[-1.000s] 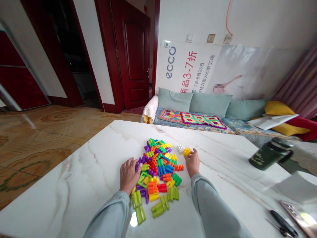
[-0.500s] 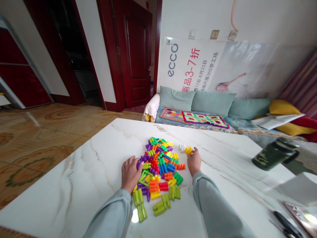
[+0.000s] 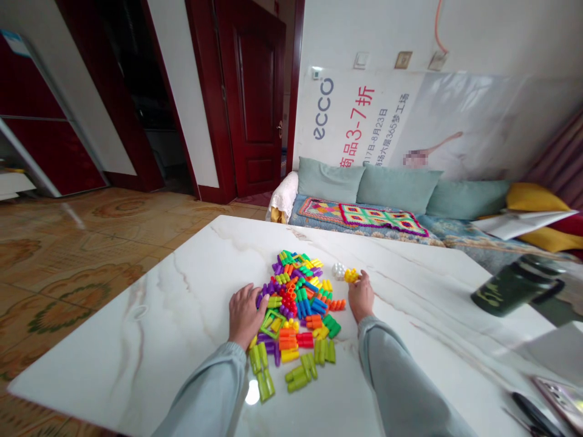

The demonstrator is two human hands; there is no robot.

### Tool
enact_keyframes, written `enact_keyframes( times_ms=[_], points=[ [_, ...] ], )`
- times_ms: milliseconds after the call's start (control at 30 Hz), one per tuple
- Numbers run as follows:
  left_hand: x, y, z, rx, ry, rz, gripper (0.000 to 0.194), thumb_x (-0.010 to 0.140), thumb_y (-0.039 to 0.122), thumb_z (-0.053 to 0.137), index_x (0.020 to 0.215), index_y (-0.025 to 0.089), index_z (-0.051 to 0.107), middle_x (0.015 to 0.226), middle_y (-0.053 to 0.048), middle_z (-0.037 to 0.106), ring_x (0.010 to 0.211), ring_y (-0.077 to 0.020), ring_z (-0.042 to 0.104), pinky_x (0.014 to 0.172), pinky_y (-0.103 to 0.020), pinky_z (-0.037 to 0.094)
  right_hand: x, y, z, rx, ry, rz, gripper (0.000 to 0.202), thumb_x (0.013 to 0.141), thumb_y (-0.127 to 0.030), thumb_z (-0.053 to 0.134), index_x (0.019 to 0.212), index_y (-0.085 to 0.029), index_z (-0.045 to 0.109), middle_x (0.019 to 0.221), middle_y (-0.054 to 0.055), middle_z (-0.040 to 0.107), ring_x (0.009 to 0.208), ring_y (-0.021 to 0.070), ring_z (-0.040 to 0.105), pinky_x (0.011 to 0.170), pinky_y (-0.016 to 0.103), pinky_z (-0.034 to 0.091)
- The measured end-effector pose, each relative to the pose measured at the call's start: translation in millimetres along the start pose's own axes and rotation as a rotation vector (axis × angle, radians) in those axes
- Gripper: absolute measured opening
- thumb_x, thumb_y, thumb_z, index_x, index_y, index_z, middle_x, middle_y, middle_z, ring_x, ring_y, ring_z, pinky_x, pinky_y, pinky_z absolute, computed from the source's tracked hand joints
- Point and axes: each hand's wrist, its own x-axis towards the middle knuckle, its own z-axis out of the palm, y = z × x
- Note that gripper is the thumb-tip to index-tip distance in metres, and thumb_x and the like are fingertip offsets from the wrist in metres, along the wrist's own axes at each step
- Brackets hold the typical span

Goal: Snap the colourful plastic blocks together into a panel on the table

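Observation:
A heap of colourful plastic building blocks (image 3: pixel 302 301) lies on the marble-patterned table. My left hand (image 3: pixel 246 314) rests against its left side, fingers stretched forward and apart, near a lime-green block (image 3: pixel 274 302). Right of the heap, my right hand (image 3: pixel 362 297) has its fingertips closed on a knobbly yellow block (image 3: pixel 351 275). A white knobbly block (image 3: pixel 338 271) lies just left of the yellow one; whether they touch is unclear. At the near side of the heap are several larger lime-green blocks (image 3: pixel 298 377) and a square green frame (image 3: pixel 272 323).
On the right of the white table (image 3: pixel 182 340) stands a dark green flask (image 3: pixel 512 288) with a handle. Closer to me lie a phone (image 3: pixel 560 400) and a black-handled tool (image 3: pixel 532 413). A sofa with cushions (image 3: pixel 401 188) stands beyond the table's far edge.
The view has turned slightly left, so everything sits a little further right. Both hands and the blocks keep about the same places on the table.

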Motion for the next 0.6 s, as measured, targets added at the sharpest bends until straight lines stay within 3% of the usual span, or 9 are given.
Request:
enact_keyframes(
  times_ms=[167,300,367,467,600],
  points=[
    [0,0,-1.1,-0.003,0.004,-0.002,0.032,0.093,0.040,0.048,0.113,0.024,0.066,0.130,-0.008,0.060,0.121,-0.0262,0.051,0.106,-0.043,0.036,-17,0,-16,0.156,0.059,0.013,0.058,0.076,-0.027,0.048,0.131,-0.011,0.042,0.120,0.018,0.061,0.093,0.0225,0.064,0.080,0.036,0.051],
    [0,1,-1.9,0.001,-0.001,-0.002,0.032,0.093,0.040,0.048,0.114,0.023,0.066,0.129,-0.009,0.060,0.121,-0.0261,0.051,0.107,-0.043,0.035,-63,-18,-36,0.268,0.081,-0.041,0.045,0.080,-0.033,0.048,0.123,-0.018,0.048,0.120,0.012,0.061,0.094,0.0203,0.063,0.076,0.033,0.051],
    [0,2,-2.0,0.002,-0.004,-0.005,0.033,0.093,0.040,0.048,0.114,0.023,0.066,0.129,-0.009,0.060,0.121,-0.0261,0.051,0.108,-0.043,0.034,-96,-37,-45,0.348,-0.040,-0.198,0.033,0.082,-0.032,0.052,0.112,-0.020,0.056,0.110,0.008,0.065,0.086,0.0186,0.063,0.074,0.032,0.049],
    [0,1,-2.0,-0.004,0.000,-0.002,0.033,0.094,0.041,0.047,0.114,0.023,0.066,0.129,-0.009,0.060,0.121,-0.0262,0.051,0.108,-0.044,0.034,-141,-66,-53,0.335,-0.319,-0.452,0.016,0.083,-0.022,0.051,0.094,-0.021,0.062,0.095,0.005,0.066,0.084,0.0176,0.062,0.076,0.031,0.049],
    [0,1,-1.2,-0.016,0.004,-0.001,0.033,0.093,0.040,0.048,0.114,0.023,0.066,0.129,-0.009,0.060,0.121,-0.0262,0.051,0.108,-0.044,0.034,-179,-91,-56,0.145,-0.499,-0.529,0.035,0.073,-0.012,0.056,0.107,-0.019,0.059,0.105,0.008,0.065,0.086,0.0196,0.063,0.078,0.033,0.050]
  ],
)
